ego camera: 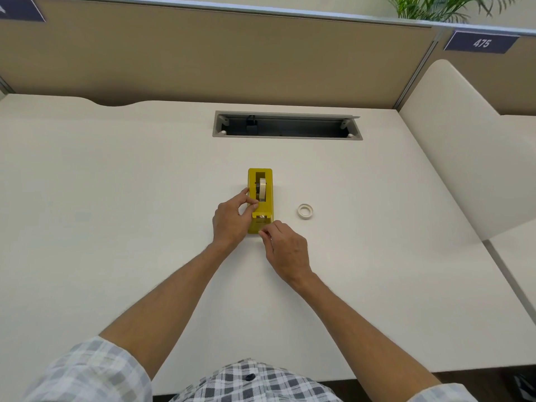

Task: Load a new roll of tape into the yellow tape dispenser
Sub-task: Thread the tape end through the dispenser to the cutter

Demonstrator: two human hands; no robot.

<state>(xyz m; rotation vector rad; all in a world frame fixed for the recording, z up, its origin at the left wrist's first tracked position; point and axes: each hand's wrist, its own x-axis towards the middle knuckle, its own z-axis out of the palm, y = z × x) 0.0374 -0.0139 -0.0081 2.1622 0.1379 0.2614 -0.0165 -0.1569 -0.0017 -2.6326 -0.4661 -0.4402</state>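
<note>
We see the yellow tape dispenser (260, 200) standing mid-desk (116, 184) with a tape roll (262, 189) seated in its slot. The left hand (230, 220) grips its left side, thumb and fingers curled. The right hand (285, 249) pinches at its near end, perhaps the tape's end; a spare ring (305, 211) lies nearby.

The right hand (285, 250) hides the near end of the yellow tape dispenser (265, 181); whatever its fingertips pinch there is too small to identify.
</note>
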